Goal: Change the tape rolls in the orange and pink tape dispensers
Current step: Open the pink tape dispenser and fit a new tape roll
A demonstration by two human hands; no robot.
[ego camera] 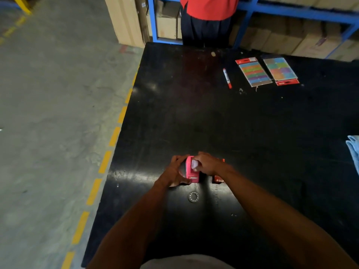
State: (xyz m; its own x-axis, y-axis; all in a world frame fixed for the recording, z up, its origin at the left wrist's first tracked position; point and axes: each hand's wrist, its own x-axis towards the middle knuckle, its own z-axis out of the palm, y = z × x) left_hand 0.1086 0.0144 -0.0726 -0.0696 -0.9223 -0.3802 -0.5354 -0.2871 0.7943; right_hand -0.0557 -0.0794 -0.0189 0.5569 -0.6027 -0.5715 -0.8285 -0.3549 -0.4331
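Pink tape dispenser (192,169) stands near centre on the black counter (252,133). Left hand (174,172) clasps its left side; right hand (207,165) pinches a pale roll at its top. Orange dispenser (218,178) sits just right. Judged light, rigid plastic, likely slippery: brace the body, not the cutter.

Both hands (175,171) (206,164) grip the pink dispenser (191,170).
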